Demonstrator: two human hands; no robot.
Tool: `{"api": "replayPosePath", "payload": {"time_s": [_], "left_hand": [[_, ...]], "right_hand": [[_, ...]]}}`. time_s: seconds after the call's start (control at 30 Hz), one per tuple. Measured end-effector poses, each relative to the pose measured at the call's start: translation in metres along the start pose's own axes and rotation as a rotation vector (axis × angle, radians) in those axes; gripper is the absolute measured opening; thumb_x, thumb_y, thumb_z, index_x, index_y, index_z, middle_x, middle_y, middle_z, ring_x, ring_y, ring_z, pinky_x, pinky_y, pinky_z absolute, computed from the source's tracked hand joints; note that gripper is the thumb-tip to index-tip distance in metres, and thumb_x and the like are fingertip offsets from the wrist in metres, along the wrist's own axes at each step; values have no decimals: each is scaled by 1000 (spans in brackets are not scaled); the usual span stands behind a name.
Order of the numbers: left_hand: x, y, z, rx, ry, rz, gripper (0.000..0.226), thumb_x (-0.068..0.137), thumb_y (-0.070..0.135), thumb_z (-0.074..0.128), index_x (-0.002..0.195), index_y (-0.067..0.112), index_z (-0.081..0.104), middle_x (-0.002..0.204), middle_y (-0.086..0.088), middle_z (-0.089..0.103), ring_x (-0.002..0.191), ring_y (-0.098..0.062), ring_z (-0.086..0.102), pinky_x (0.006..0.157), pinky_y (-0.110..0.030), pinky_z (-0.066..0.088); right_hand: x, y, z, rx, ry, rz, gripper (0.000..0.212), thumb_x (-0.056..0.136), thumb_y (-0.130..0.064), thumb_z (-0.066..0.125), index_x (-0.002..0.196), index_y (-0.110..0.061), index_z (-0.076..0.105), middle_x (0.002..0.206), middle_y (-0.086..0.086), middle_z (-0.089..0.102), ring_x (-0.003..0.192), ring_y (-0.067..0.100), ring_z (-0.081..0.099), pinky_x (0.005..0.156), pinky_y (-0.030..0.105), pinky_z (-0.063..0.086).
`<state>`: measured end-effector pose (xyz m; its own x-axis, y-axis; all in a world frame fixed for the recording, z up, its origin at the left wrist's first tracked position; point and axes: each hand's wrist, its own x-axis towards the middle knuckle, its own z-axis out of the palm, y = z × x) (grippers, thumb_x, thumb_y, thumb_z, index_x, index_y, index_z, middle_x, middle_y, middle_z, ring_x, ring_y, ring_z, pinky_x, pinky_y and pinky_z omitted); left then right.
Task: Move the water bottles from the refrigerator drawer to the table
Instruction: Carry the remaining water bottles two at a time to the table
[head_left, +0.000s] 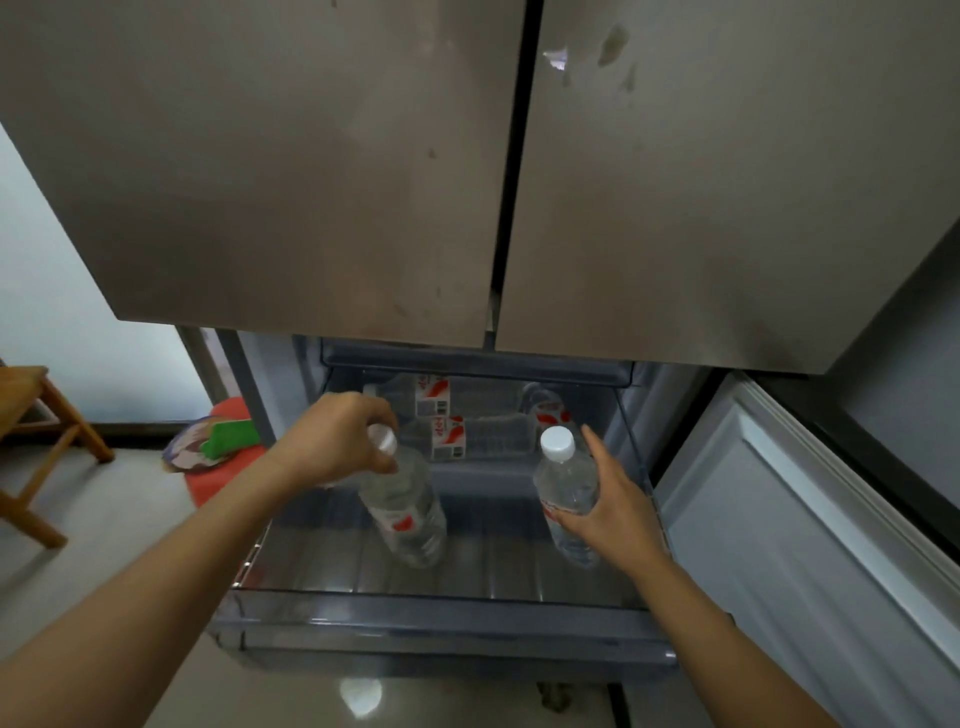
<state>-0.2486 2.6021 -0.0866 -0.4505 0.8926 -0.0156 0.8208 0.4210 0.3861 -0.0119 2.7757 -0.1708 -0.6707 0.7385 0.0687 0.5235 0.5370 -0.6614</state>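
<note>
The tall grey-brown metal refrigerator doors (311, 156) fill the upper view. Below them, at 6 o'clock, the grey translucent plastic drawer (441, 608) stands pulled out. At 9 o'clock in it, the left clear plastic water bottle (405, 504) leans, with its long axis running from the white cap at 11 o'clock to the base at 5 o'clock. At 3 o'clock the right clear plastic water bottle (563, 483) is nearly upright, cap toward 12 o'clock. More bottles (447, 439) lie on their sides at the back. The left hand (337, 441) grasps its bottle at the neck, and the right hand (610, 506) is wrapped around the body of the other. I judge the bottles are full, so rather heavy, with thin walls that yield and perhaps a cold, slippery surface. The stiff neck or the middle of the body is the safer hold.
</note>
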Motion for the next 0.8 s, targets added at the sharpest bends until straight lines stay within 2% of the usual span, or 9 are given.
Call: {"api": "replayPosePath", "payload": {"time_s": [0.1,0.2,0.33,0.47,0.57,0.67,0.73,0.8], "left_hand": [[-10,11,12,-48,91,27,37,72,25,75,105,17,61,99,2,64,90,-16,60,79,-27,50],[-27,8,30,-310,278,-58,35,71,17,75,104,17,61,96,6,60,91,-12,57,74,-19,45],[-51,-4,55,-586,500,-208,40,73,9,72,104,26,55,101,3,56,101,-20,53,84,-37,46],[-63,-13,61,-660,588,-257,46,73,5,70,108,27,51,108,1,54,103,-20,51,84,-35,44],[-62,-15,60,-639,521,-224,59,71,4,72,115,31,44,119,-1,52,108,-17,47,90,-38,43],[-59,-27,59,-697,312,-261,91,64,4,78,129,39,25,139,-3,39,124,-22,40,99,-46,38],[-58,-38,62,-675,149,-263,111,57,8,83,134,43,12,138,0,34,126,-21,36,103,-45,33],[-57,-49,65,-627,42,-264,115,54,13,86,139,36,12,129,5,37,121,-16,38,103,-38,34]], "right_hand": [[-1,1,-1,85,19,3,105,66,-37,80,141,-45,7,149,-2,31,133,24,36,104,45,38],[-3,1,-5,252,67,20,103,65,-23,82,131,-52,8,145,-2,36,130,24,40,102,44,39],[-5,-1,0,369,42,-5,103,64,-14,83,124,-60,13,141,-8,39,128,20,42,103,45,41],[-4,-2,7,317,-23,-51,98,64,-24,83,123,-62,15,143,-8,37,129,14,39,105,40,41],[-3,-2,8,319,-17,-35,94,65,-18,82,121,-55,16,136,-9,38,126,12,40,104,31,39],[-1,0,10,330,-18,-34,92,67,-14,80,121,-52,17,126,-15,34,118,5,38,99,24,36],[0,1,11,317,-25,-26,91,67,-16,80,125,-48,17,125,-16,32,116,3,35,98,23,35],[0,1,12,309,-30,-19,90,68,-19,80,127,-46,18,125,-16,32,115,2,36,97,21,35]]}}
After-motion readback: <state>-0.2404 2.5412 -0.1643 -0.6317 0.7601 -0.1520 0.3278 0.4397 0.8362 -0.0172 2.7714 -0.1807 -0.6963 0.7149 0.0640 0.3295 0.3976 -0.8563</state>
